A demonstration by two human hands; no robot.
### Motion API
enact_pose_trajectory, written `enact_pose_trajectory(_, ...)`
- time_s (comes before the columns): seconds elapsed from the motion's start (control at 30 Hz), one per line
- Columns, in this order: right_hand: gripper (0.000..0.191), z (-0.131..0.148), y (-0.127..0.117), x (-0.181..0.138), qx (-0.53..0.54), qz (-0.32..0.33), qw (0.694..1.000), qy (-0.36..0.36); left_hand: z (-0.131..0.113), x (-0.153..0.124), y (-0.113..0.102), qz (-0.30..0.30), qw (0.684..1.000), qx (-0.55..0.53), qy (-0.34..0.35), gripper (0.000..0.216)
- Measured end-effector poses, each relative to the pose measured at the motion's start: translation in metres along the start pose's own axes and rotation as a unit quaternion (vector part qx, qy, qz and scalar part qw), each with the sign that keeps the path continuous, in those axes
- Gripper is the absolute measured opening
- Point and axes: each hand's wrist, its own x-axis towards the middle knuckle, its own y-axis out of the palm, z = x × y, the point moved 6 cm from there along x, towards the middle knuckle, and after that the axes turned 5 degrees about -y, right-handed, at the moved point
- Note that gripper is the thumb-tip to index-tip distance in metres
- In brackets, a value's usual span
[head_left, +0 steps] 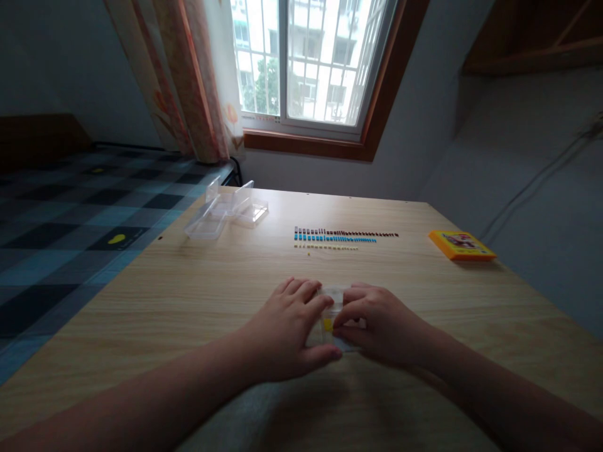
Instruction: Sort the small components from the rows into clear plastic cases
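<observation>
A small clear plastic box [335,296] lies on the table in front of me, partly covered by both hands. My left hand [296,326] grips its left side, fingers over the far edge and thumb along the near edge. Yellow pieces [328,324] show inside the box. Above them is my right hand [372,317], its thumb and forefinger pinched together at the yellow pieces. Whatever sits between those fingertips is too small to make out. Beyond the hands, tiny pieces stand in rows: dark brown [348,233], blue [335,238] and pale yellow [326,247]. One yellow piece [308,254] lies just before the rows.
Open clear plastic boxes [207,225] stand at the table's far left. An orange-yellow packet [461,245] lies near the right edge. A bed with a checked cover [61,251] adjoins the table's left side. The wooden table [198,301] ends below a window.
</observation>
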Motion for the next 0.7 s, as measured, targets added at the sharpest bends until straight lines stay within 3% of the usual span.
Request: enact_pose_trajectory(0.7,0.01,0.0016,-0.0003,0.0002,-0.022,-0.015,1.0,-0.013,-0.0002,-0.0001,-0.0001,-0.003,1.0,0.002,0.002,0.059)
